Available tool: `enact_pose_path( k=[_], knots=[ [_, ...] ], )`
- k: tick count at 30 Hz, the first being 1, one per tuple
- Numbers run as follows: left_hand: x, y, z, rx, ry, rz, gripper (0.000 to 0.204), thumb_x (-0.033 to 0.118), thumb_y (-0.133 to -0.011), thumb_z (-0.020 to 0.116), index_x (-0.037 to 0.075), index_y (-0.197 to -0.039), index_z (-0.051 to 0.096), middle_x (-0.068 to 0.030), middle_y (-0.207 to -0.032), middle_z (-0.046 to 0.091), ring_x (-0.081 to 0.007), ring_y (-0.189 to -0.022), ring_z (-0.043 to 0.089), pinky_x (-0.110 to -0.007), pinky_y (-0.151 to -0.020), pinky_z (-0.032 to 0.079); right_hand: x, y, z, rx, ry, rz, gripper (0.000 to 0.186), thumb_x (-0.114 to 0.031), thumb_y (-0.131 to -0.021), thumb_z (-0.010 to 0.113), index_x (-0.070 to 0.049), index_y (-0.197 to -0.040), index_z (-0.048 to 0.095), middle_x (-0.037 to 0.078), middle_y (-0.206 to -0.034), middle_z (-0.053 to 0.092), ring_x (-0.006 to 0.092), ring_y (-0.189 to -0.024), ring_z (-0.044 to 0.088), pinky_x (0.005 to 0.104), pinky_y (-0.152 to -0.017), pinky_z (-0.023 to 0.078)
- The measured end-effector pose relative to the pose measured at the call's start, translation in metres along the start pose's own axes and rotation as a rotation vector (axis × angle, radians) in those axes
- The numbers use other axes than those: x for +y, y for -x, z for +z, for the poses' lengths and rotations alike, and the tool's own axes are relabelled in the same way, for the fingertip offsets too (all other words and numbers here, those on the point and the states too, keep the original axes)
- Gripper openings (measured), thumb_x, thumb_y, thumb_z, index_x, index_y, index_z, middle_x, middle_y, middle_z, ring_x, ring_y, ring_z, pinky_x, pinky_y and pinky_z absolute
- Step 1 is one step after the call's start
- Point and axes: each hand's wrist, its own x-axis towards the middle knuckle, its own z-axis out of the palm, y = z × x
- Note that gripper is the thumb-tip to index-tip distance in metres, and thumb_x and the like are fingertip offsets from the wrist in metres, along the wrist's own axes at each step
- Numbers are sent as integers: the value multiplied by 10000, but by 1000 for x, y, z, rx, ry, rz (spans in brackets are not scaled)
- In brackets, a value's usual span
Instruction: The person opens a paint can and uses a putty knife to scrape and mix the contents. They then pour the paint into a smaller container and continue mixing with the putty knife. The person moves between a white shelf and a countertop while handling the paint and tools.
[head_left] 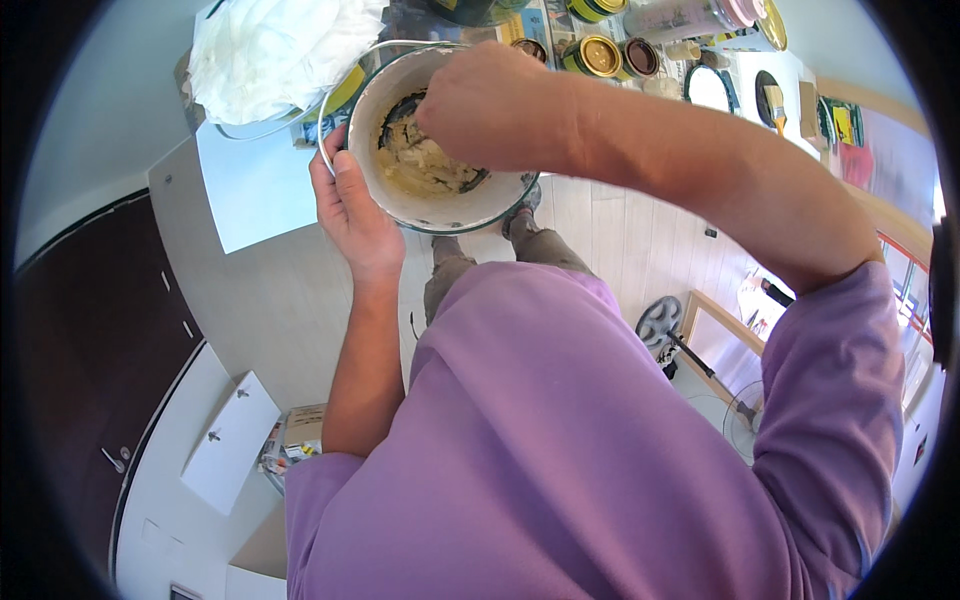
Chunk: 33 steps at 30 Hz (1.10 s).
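A white bucket (420, 208) with a dark green rim and a wire handle is tilted in front of me at the table. Pale yellowish, lumpy paste (415, 152) lies in it, with dark patches showing at the bottom. My left hand (358, 215) grips the bucket's left side, its thumb on the rim beside the wire handle. My right hand (485, 108) reaches over the bucket's opening, its fingers curled down toward the paste. Whatever those fingers hold is hidden behind the hand.
A white plastic-wrapped bundle (275, 60) stands left of the bucket. Small cans of gold (598, 56) and brown (641, 58) paint, a pink-lidded clear bottle (690, 18) and a paintbrush (774, 106) are to the right. A white panel (243, 190) juts out at left; a fan (745, 425) stands below right.
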Motion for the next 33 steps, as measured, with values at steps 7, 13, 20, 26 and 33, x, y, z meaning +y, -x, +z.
enact_pose_path(
  k=[7,13,20,26,33],
  knots=[
    [0,-1,0,-20,10,30,382,286,-1125,432,-7,-1347,536,-105,-1229,635,-149,-1111,605,-302,-964,502,-17,-21,68,205,59,-56,105,-130,-808,700,-51,-832,765,139,-823,746,299,-836,750,410,-705,604],
    [-4,-2,-1,-31,22,45,379,283,-1124,434,-2,-1345,548,-104,-1219,636,-150,-1111,604,-302,-961,499,-27,-25,45,-63,67,-187,124,-119,-832,678,-28,-802,756,150,-809,739,306,-771,747,417,-667,610],
    [-9,-2,-3,-14,-26,79,377,299,-1117,469,9,-1337,570,-89,-1208,654,-141,-1095,603,-295,-963,489,-37,-19,39,-190,238,-323,109,-112,-832,698,-30,-822,768,141,-871,735,313,-774,750,402,-660,616],
    [-10,-1,-3,-9,-36,103,369,304,-1115,475,11,-1307,592,-80,-1183,661,-132,-1070,596,-285,-951,483,-29,-16,38,-334,258,-350,139,-116,-831,714,-47,-926,788,133,-1042,723,305,-908,751,392,-728,621],
    [-9,0,-1,-3,-9,111,365,306,-1113,483,12,-1299,591,-73,-1168,664,-123,-1059,595,-276,-944,485,-15,-3,29,-318,305,-375,122,-82,-777,740,-76,-883,802,121,-914,755,304,-898,755,393,-772,614]
  ],
)
